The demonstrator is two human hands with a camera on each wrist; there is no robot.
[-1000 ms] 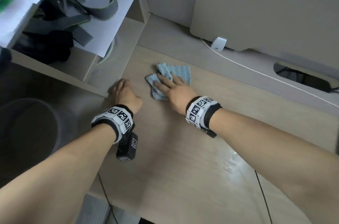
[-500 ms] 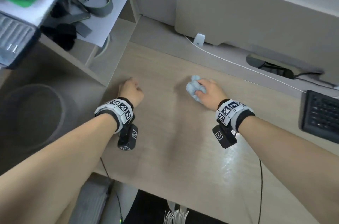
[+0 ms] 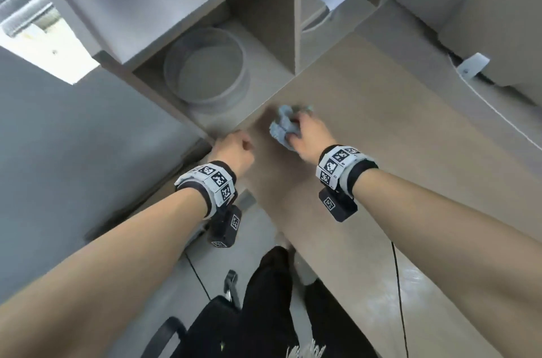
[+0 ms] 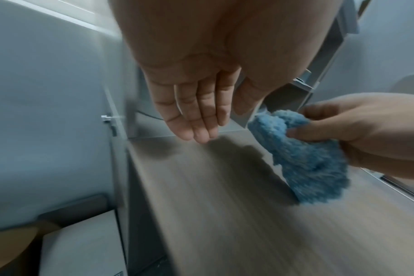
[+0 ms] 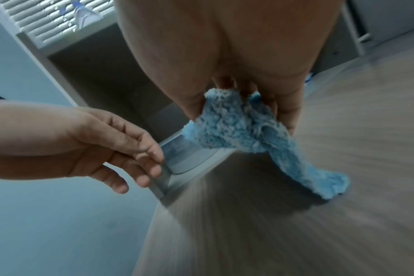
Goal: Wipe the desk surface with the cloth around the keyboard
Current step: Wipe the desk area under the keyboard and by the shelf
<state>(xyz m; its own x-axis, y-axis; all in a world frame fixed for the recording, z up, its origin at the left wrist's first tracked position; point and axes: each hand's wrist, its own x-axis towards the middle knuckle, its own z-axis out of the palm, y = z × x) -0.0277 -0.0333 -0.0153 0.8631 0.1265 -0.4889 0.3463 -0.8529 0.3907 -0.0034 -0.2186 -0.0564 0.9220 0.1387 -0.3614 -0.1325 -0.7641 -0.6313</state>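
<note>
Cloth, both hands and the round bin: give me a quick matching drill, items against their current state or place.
Items:
1. cloth
2. left hand
3. right hand
4. round bin

States:
A. in the open compartment beside the desk
B. holds nothing, fingers relaxed
C. bunched, one end trailing on the desk
D. grips the cloth

Pairs: 1-C, 2-B, 3-D, 4-A

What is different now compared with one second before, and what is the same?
The right hand, which pressed flat on the spread blue cloth, now grips it bunched, with one end trailing on the desk. The left hand stays empty near the desk's left edge.
</note>
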